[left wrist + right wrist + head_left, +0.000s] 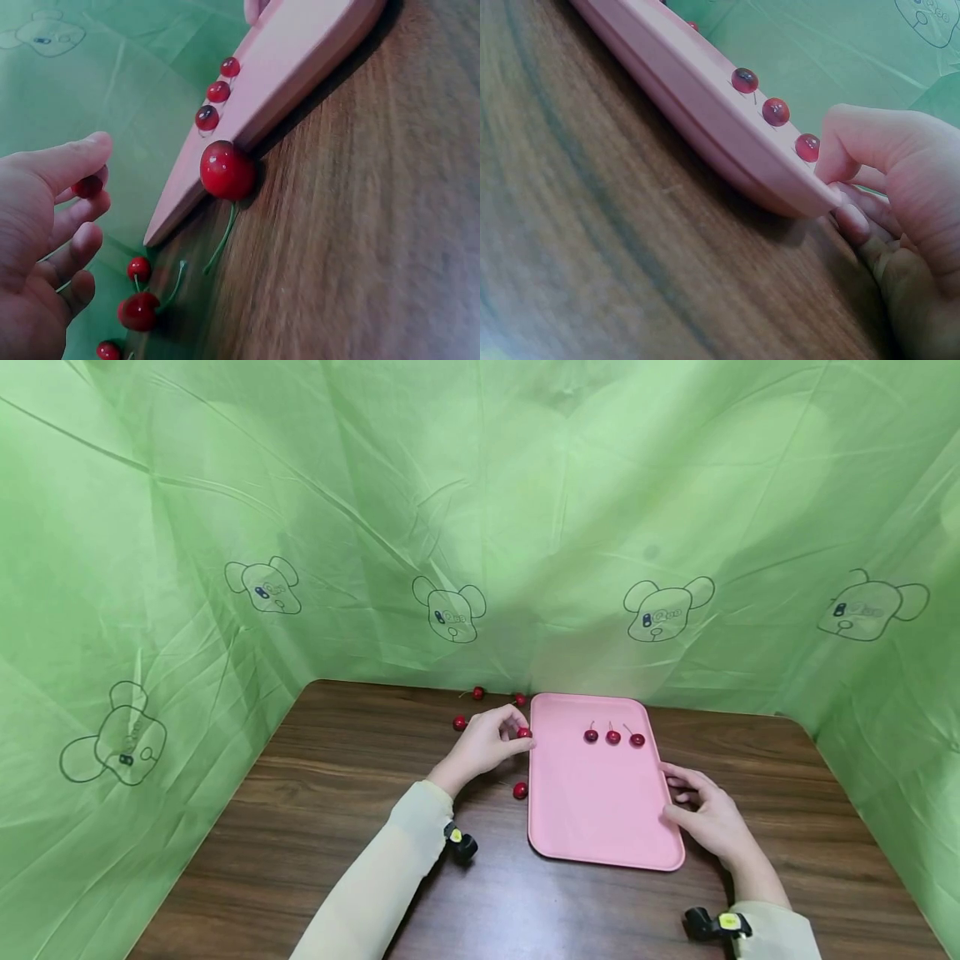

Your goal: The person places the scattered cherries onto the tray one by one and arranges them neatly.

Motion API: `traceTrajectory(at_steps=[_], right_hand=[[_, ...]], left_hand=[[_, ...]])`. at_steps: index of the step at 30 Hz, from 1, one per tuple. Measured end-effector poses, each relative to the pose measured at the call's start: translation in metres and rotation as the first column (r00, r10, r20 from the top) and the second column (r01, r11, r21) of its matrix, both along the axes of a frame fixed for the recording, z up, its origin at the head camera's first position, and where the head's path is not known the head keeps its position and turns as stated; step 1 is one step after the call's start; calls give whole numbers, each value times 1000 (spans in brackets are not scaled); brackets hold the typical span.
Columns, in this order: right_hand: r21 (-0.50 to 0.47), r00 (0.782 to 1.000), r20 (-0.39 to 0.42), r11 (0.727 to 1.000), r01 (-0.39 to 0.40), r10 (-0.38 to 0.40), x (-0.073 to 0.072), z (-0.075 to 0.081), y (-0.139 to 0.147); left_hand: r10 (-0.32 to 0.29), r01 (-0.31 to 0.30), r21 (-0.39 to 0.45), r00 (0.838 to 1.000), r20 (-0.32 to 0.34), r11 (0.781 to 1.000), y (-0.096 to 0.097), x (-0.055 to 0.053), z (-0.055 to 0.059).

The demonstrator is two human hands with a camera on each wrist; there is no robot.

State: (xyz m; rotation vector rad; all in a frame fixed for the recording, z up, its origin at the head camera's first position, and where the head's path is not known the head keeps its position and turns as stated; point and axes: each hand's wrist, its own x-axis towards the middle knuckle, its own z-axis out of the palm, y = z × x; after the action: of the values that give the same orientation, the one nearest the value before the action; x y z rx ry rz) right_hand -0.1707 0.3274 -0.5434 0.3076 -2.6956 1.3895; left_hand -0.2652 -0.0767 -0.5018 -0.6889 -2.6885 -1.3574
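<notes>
Pale sleeves (pixel 367 877) reach in from the near side, each with a small black wrist camera (pixel 461 842) strapped on it, over a dark wood-grained table (pixel 337 793). On the left, the person's left hand (pixel 483 743) pinches a red cherry (pixel 524 732) between thumb and fingertips, just by the left rim of a pink tray (pixel 592 810); whether that fruit touches the rim I can't tell. Over on the right, the right hand (pixel 705 814) grips the tray's right edge, thumb and fingers at the rim. Inside the tray, toward its far end and right of the middle, three cherries (pixel 613 737) sit in a short row, stems pointing to the far side, the leftmost being the darkest. Four more lie on the wood to the left of the tray: one near cherry (pixel 521 790) just beside its left edge, and three far cherries (pixel 459 722) grouped beyond the left hand. Green cloth (pixel 525 510) hangs behind everything and along both sides, printed with outlined animal heads (pixel 454 614).
</notes>
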Motion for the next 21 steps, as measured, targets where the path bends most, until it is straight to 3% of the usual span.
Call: traceTrajectory(at_steps=[12, 21], right_hand=[[32, 999, 33, 999, 18, -19, 1, 0, 0], [-8, 1000, 2, 1000, -1, 1, 0, 0, 0]], left_hand=[[18, -19, -76, 1000, -6, 997, 24, -18, -3], [53, -50, -66, 997, 51, 997, 46, -31, -6]])
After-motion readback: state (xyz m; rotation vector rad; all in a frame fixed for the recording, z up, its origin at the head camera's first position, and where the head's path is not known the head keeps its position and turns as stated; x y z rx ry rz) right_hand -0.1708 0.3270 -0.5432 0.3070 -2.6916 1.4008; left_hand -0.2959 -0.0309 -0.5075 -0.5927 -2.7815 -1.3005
